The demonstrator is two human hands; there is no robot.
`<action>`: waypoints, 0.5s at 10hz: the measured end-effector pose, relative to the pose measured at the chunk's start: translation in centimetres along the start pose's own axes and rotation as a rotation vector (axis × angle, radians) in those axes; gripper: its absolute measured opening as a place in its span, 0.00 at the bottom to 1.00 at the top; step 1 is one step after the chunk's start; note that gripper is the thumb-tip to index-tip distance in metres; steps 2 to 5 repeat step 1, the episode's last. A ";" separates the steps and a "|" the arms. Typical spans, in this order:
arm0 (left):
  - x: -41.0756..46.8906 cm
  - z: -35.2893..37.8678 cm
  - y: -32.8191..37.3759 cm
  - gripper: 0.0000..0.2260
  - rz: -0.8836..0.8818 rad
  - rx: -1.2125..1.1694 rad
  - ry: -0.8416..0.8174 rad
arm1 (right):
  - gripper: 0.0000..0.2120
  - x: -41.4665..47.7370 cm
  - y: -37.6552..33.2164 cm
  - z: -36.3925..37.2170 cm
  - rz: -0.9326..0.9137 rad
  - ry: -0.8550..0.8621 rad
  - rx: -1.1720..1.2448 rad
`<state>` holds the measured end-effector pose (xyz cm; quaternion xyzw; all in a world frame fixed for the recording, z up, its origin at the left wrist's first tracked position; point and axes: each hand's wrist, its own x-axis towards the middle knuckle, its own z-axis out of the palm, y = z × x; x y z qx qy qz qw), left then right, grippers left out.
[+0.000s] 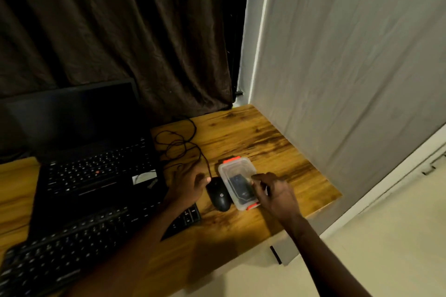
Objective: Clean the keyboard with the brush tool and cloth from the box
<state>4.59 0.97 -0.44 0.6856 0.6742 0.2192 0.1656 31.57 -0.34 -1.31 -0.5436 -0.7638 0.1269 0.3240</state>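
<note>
On the desk [241,132] the black keyboard [72,243] lies near left, its long axis rising rightward. The lidded clear box [229,169] sits right of the mouse [218,196], long axis running away, slightly left; the right hand [275,193] grips its right edge with bent fingers, the left hand [190,183] hangs loosely curled, holding nothing
</note>
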 end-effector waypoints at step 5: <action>-1.2 -1.9 -2.6 0.41 0.051 0.148 -0.039 | 0.19 2.2 -0.9 1.1 -0.051 0.007 -0.157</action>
